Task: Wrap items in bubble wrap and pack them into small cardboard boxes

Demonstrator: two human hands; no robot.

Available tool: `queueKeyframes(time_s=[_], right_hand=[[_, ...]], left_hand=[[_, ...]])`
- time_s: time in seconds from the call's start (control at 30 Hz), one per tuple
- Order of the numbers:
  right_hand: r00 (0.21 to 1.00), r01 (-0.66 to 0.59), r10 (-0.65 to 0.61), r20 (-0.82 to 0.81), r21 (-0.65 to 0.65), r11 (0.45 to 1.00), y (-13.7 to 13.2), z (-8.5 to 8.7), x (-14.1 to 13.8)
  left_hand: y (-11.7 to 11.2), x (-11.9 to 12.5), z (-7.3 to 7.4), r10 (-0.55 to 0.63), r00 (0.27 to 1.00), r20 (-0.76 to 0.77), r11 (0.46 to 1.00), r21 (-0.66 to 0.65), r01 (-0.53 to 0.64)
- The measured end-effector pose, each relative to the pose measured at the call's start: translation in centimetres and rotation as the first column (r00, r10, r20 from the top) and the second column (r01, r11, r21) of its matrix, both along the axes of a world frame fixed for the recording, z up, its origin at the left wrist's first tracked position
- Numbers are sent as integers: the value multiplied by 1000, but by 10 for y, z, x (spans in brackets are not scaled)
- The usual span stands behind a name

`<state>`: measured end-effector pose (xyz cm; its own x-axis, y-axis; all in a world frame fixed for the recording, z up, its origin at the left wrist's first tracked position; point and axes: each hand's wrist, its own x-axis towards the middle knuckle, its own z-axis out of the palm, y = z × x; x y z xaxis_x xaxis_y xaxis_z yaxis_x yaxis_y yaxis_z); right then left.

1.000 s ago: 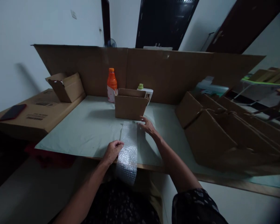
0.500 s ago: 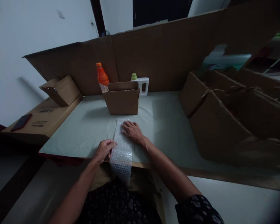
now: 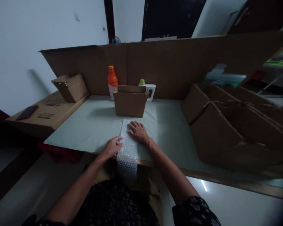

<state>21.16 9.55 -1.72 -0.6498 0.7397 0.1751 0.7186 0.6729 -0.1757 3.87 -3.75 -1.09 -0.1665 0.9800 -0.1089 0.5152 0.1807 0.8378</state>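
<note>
A long strip of bubble wrap (image 3: 127,153) lies on the pale table covering, and its near end hangs over the front edge. My right hand (image 3: 139,131) rests flat on the strip's far part, fingers spread. At the strip's left side, my left hand (image 3: 113,147) has its fingers curled, with thumb and fingertips gripping the edge. Just beyond the strip stands an open cardboard box (image 3: 129,105); its inside is hidden.
Behind the box are an orange-topped bottle (image 3: 112,80) and a white jug (image 3: 151,91) with a green cap. A divided cardboard bin (image 3: 212,131) fills the right. A smaller box (image 3: 72,88) and a dark phone-like slab (image 3: 27,112) sit on a carton (image 3: 47,117) at left.
The view has tilted up and shifted. My left hand has moved slightly farther up the strip's left edge; my right hand stays flat on the bubble wrap.
</note>
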Motion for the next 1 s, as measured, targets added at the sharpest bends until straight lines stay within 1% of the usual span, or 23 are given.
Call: queueKeyframes(time_s=[0.1,0.17,0.2,0.27,0.37,0.5,0.6,0.67,0.73,0.8,0.87,1.0], right_hand=[[999,13,-12,39,-7,1000,-2,4,0],[998,18,-18,59,-8,1000,-2,5,0],[998,21,-20,66,-9,1000,-1,5,0],[997,27,-26,78,-13,1000,0,4,1],[996,38,-35,79,-32,999,3,2,2],[997,33,-29,68,-52,998,4,0,3],[998,30,-26,60,-57,998,4,-1,4],[998,34,-31,56,-61,998,4,-1,4],[998,35,-31,53,-63,997,4,-1,4],[998,32,-29,52,-67,997,4,-2,5],[998,36,-32,57,-74,997,5,-2,4],[996,47,-41,75,-77,996,5,0,2]], left_hand=[[1,0,6,35,991,-132,990,143,-16],[11,-1,12,26,979,-204,976,215,19],[20,-2,15,10,972,-237,970,238,48],[43,-5,20,-29,954,-297,959,262,111],[88,-7,24,-82,928,-364,949,256,185],[148,0,25,-137,904,-405,942,230,246],[182,8,24,-163,898,-408,940,213,267],[199,10,22,-171,900,-400,943,198,267],[208,10,19,-179,905,-387,946,186,267],[210,7,15,-187,909,-373,945,184,270],[204,2,12,-193,910,-366,942,192,276],[179,-9,11,-208,900,-384,925,222,309]])
